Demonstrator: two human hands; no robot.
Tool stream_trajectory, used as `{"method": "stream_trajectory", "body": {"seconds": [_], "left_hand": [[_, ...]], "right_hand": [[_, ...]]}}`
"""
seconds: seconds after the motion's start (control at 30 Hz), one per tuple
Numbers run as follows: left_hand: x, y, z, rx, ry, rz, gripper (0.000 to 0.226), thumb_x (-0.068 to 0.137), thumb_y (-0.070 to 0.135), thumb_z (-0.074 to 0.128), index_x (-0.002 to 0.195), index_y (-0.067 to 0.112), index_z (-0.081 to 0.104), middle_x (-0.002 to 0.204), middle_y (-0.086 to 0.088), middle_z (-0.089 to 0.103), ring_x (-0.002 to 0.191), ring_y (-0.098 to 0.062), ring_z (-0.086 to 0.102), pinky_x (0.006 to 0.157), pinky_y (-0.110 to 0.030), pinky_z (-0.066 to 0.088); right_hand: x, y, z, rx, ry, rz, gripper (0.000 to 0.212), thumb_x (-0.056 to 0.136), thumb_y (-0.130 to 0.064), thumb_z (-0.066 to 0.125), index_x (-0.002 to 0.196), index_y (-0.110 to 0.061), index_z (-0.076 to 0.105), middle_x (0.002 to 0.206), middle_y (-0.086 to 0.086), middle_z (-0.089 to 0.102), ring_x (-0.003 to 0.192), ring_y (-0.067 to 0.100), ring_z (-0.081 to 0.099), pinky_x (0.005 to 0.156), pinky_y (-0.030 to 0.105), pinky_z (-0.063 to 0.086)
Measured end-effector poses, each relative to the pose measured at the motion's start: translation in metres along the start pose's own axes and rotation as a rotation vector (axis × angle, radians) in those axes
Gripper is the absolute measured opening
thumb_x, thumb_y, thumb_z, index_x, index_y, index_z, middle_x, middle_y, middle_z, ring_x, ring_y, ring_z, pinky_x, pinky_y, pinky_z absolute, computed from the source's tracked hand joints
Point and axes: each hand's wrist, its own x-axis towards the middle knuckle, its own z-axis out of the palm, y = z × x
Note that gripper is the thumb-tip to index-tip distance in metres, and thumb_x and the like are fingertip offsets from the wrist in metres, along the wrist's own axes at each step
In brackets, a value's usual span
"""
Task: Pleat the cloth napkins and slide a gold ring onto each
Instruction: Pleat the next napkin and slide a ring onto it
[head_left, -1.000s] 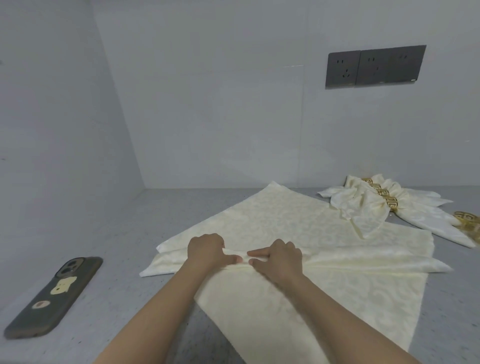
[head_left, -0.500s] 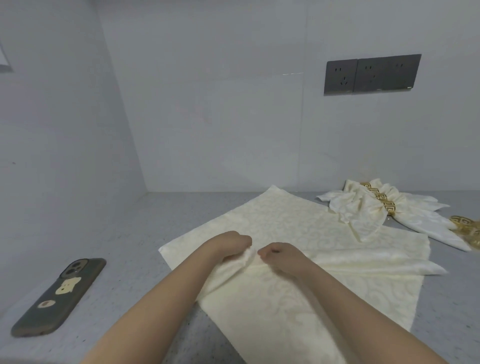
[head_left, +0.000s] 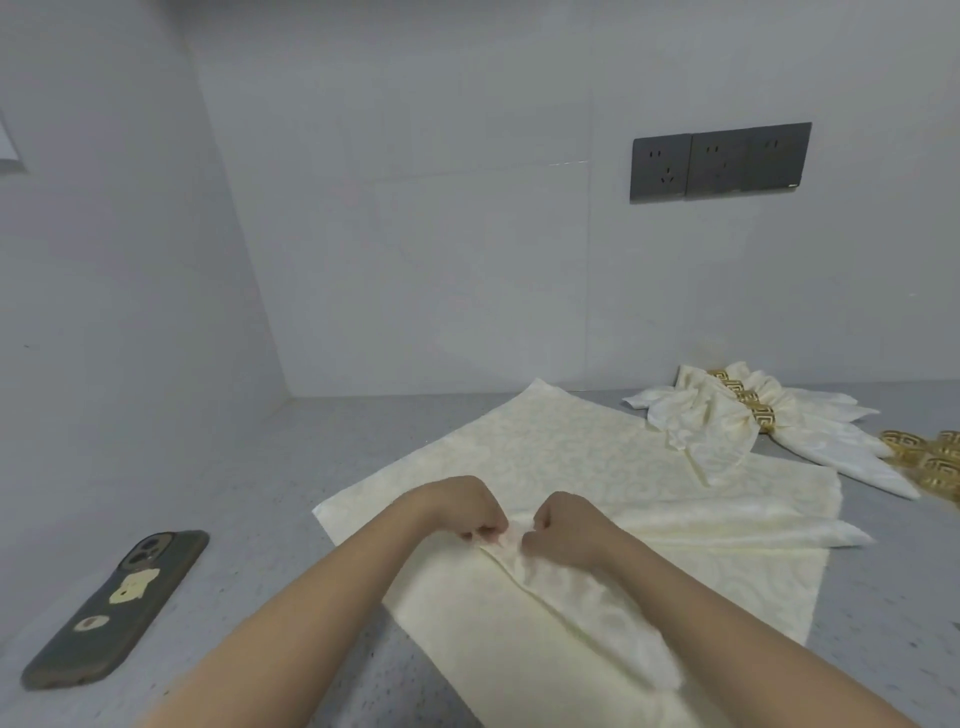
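No legible text, labels or nos. anywhere, incl. phone case (head_left: 117, 608).

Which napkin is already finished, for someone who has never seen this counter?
Find the dark wall sockets; below them on the grey counter lies the finished napkin. Unlike the flat napkin beside it, it is gathered and cinched by a gold ring.

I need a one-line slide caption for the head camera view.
Both hands, left hand and right hand, pinch a pleat in the cream napkin beside finished ringed napkins.
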Motion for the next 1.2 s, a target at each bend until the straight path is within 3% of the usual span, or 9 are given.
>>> {"method": "stream_trajectory", "body": {"seconds": [0.17, 0.27, 0.43, 0.6, 0.73, 0.83, 0.9, 1.03, 1.2], "left_hand": [[0.000, -0.028, 0.038, 0.183, 0.383, 0.241, 0.030, 0.093, 0.011, 0.045, 0.109, 0.019, 0.069, 0.116, 0.005, 0.061, 0.111, -0.012, 0.054, 0.094, -0.020, 0.041], [0.002, -0.039, 0.056, 0.251, 0.546, 0.391, 0.028, 0.096, 0.015, 0.044, 0.117, 0.017, 0.063, 0.132, 0.004, 0.053, 0.127, -0.014, 0.043, 0.098, -0.010, 0.026], [0.005, -0.039, 0.074, 0.195, 0.475, 0.388, 0.045, 0.104, 0.027, 0.030, 0.148, 0.026, 0.029, 0.154, 0.008, 0.028, 0.143, -0.008, 0.020, 0.110, -0.015, 0.015], [0.013, -0.040, 0.083, 0.322, 0.473, 0.335, 0.047, 0.102, 0.038, 0.031, 0.148, 0.028, 0.028, 0.158, 0.004, 0.019, 0.146, -0.008, 0.008, 0.113, -0.019, 0.008], [0.014, -0.036, 0.080, 0.399, 0.460, 0.302, 0.047, 0.102, 0.040, 0.030, 0.147, 0.029, 0.032, 0.157, 0.004, 0.022, 0.145, -0.008, 0.012, 0.113, -0.022, 0.016], [0.011, -0.027, 0.073, 0.464, 0.429, 0.279, 0.046, 0.102, 0.040, 0.028, 0.146, 0.028, 0.034, 0.156, 0.003, 0.026, 0.145, -0.010, 0.016, 0.112, -0.024, 0.021], [0.010, -0.022, 0.070, 0.558, 0.398, 0.258, 0.047, 0.102, 0.039, 0.029, 0.147, 0.025, 0.033, 0.154, 0.001, 0.030, 0.142, -0.014, 0.024, 0.110, -0.027, 0.025], [0.011, -0.011, 0.062, 0.678, 0.312, 0.180, 0.049, 0.101, 0.041, 0.029, 0.147, 0.023, 0.033, 0.146, -0.004, 0.039, 0.131, -0.022, 0.038, 0.107, -0.033, 0.031], [0.013, -0.001, 0.053, 0.726, 0.291, 0.169, 0.046, 0.099, 0.041, 0.035, 0.136, 0.018, 0.048, 0.121, -0.006, 0.057, 0.115, -0.025, 0.049, 0.095, -0.032, 0.040]], "right_hand": [[0.001, 0.009, -0.012, -0.176, -0.016, -0.052, 0.040, 0.077, -0.026, 0.062, 0.048, -0.016, 0.036, 0.047, -0.001, 0.031, 0.048, 0.015, 0.033, 0.046, 0.025, 0.025], [0.003, 0.016, -0.015, -0.172, 0.006, -0.093, 0.043, 0.078, -0.024, 0.058, 0.046, -0.018, 0.029, 0.046, -0.002, 0.028, 0.046, 0.015, 0.030, 0.047, 0.027, 0.024], [0.001, 0.023, -0.014, -0.167, 0.073, -0.152, 0.033, 0.078, -0.025, 0.059, 0.053, -0.019, 0.038, 0.054, -0.005, 0.039, 0.052, 0.012, 0.038, 0.054, 0.027, 0.032], [-0.007, 0.048, 0.008, -0.139, 0.256, -0.363, 0.015, 0.084, -0.025, 0.061, 0.091, -0.018, 0.049, 0.087, -0.006, 0.048, 0.083, 0.015, 0.046, 0.072, 0.023, 0.033], [-0.009, 0.062, 0.018, -0.098, 0.232, -0.426, 0.020, 0.089, -0.021, 0.056, 0.109, -0.017, 0.052, 0.104, -0.006, 0.050, 0.099, 0.012, 0.043, 0.089, 0.023, 0.035], [-0.004, 0.059, 0.004, -0.048, 0.310, -0.344, 0.014, 0.091, -0.019, 0.053, 0.102, -0.019, 0.061, 0.099, -0.005, 0.057, 0.098, 0.015, 0.050, 0.089, 0.029, 0.039], [0.001, 0.059, -0.014, -0.184, 0.348, -0.173, 0.020, 0.091, -0.022, 0.049, 0.105, -0.022, 0.063, 0.106, -0.002, 0.059, 0.106, 0.022, 0.050, 0.091, 0.032, 0.038], [0.010, 0.060, -0.053, -0.403, 0.085, 0.226, 0.035, 0.085, -0.044, 0.057, 0.115, -0.027, 0.056, 0.117, -0.002, 0.056, 0.114, 0.024, 0.046, 0.093, 0.034, 0.032], [0.020, 0.053, -0.069, -0.445, -0.096, 0.326, 0.047, 0.079, -0.052, 0.062, 0.105, -0.014, 0.053, 0.106, -0.001, 0.055, 0.106, 0.023, 0.054, 0.091, 0.033, 0.038]]}}
